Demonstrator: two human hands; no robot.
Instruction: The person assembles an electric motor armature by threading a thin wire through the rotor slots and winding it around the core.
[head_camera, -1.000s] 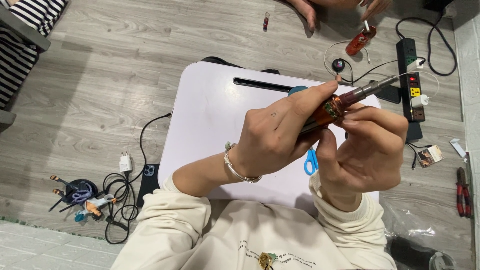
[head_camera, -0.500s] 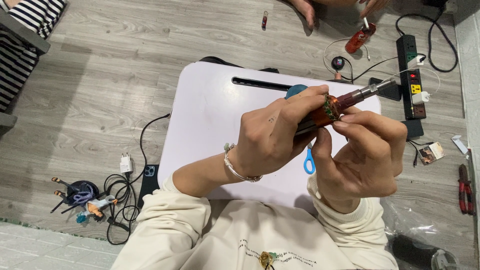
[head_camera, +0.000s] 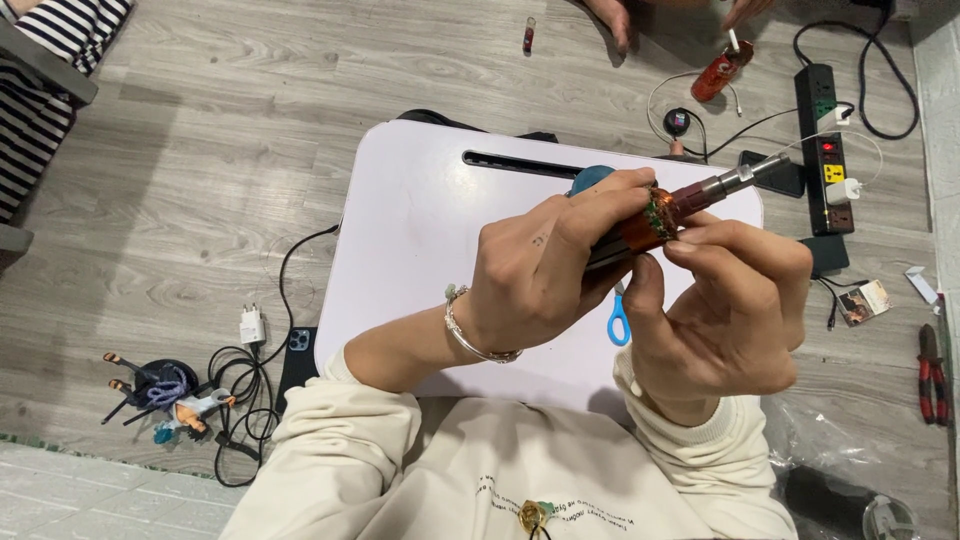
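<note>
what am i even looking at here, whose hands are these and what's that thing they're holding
This is one picture from a camera worn on a person's head, looking down at their own two bare hands; there is no machine. They sit on a wooden floor at a small white lap table. The left hand grips a motor rotor, a copper-wound core on a metal shaft, and the right hand pinches it at the windings. Blue scissors lie on the table under the hands. On the floor are a power strip, red pliers and tangled cables. Another person's hand shows at the top edge.
</note>
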